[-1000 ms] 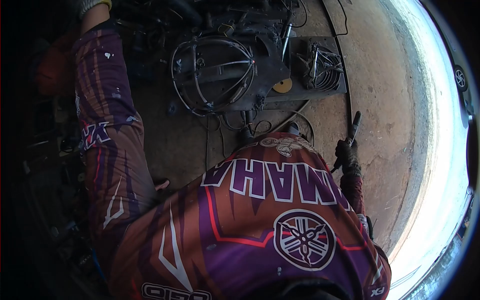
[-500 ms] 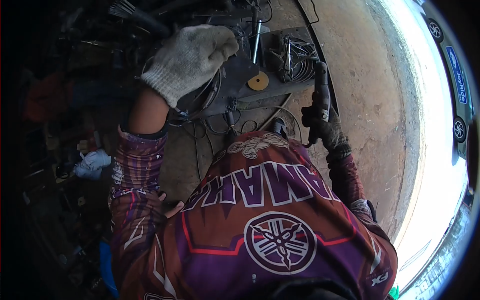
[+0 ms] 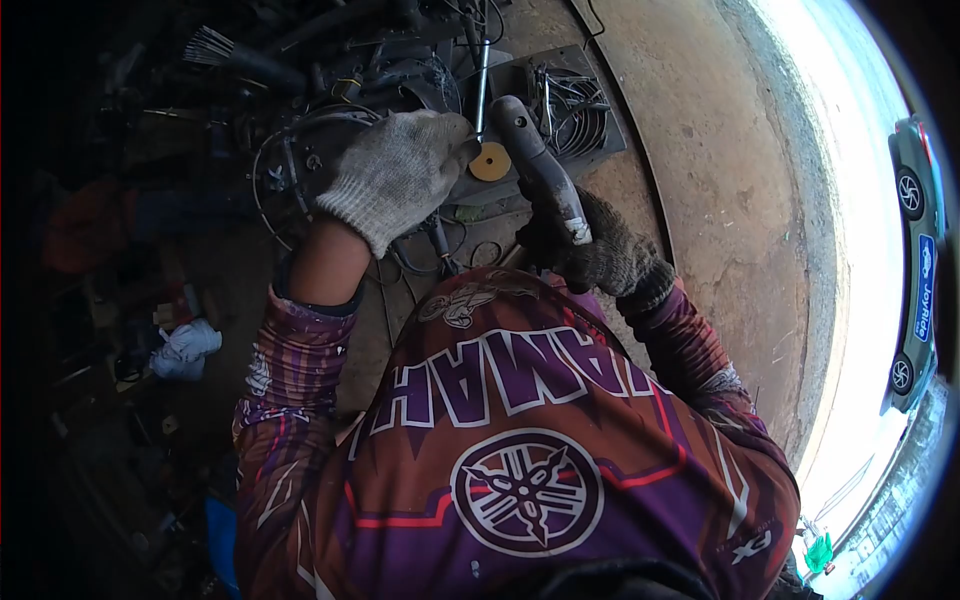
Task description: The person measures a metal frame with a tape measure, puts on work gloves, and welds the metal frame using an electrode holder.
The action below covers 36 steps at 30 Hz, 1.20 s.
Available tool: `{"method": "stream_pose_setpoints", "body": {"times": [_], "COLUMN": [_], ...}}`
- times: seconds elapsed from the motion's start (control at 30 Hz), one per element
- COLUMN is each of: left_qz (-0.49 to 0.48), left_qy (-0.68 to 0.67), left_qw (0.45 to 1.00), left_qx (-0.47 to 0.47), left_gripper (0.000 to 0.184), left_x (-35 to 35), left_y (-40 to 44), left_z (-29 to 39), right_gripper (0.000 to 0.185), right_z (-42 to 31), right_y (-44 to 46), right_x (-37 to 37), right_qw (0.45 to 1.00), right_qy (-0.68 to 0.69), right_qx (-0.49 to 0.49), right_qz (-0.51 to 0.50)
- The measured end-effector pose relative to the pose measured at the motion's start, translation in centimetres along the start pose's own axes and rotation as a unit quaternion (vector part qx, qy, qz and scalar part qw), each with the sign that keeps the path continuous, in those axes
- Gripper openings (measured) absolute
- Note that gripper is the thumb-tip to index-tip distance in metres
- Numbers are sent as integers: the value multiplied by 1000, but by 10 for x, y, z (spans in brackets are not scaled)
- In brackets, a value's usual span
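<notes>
A light knitted glove covers my left hand, which is closed over the round wire frame on the dark metal work surface; what its fingers hold, if anything, is hidden. My right hand, in a darker grey glove, is wrapped round a worn grey angle grinder. The tool's upper end points up and left, beside a yellow disc with a centre hole. Part of the wire frame is hidden behind my left hand.
Bent metal rods lie in a coil at the surface's right end. A shiny rod stands near the disc. Cables run over the floor below. A whitish cloth is at the left, and a parked car at the far right.
My left hand came down from the upper left edge to the work surface. My right hand has moved up and left with the grinder, towards the disc. The view has shifted.
</notes>
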State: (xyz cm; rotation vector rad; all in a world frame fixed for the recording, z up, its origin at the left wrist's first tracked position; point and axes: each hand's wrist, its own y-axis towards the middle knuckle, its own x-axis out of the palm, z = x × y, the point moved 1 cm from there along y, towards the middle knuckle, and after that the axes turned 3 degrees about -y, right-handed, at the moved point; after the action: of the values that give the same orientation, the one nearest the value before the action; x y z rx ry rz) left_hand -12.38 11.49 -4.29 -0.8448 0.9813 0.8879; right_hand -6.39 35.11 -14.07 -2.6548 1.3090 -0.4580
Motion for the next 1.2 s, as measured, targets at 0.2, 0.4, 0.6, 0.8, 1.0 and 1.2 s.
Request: {"method": "stream_pose_setpoints", "body": {"times": [0.2, 0.4, 0.6, 0.8, 1.0, 1.2], "left_qz": [8, -6, -4, 6, 82, 245], "left_qy": [36, 98, 126, 129, 211, 109], "left_qw": [999, 995, 991, 991, 973, 950], "left_qx": [-1, -32, -44, -40, -41, 159], "left_gripper": [26, 21, 19, 18, 24, 48], "left_x": [6, 10, 12, 16, 24, 20], "left_y": [0, 3, 2, -2, -14, -70], "left_z": [4, 11, 12, 12, 15, 12], "right_gripper": [77, 77, 78, 82, 88, 81], "right_z": [6, 1, 16, 10, 20, 61], "right_y": [-4, -4, 0, 1, 2, -12], "right_x": [0, -2, 0, 1, 9, -16], "right_qw": [999, 998, 999, 999, 993, 970], "right_qy": [47, -19, -31, -26, 89, 216], "right_qx": [8, 45, 11, 27, 74, -67], "right_qz": [10, 25, 13, -7, 32, 92]}}
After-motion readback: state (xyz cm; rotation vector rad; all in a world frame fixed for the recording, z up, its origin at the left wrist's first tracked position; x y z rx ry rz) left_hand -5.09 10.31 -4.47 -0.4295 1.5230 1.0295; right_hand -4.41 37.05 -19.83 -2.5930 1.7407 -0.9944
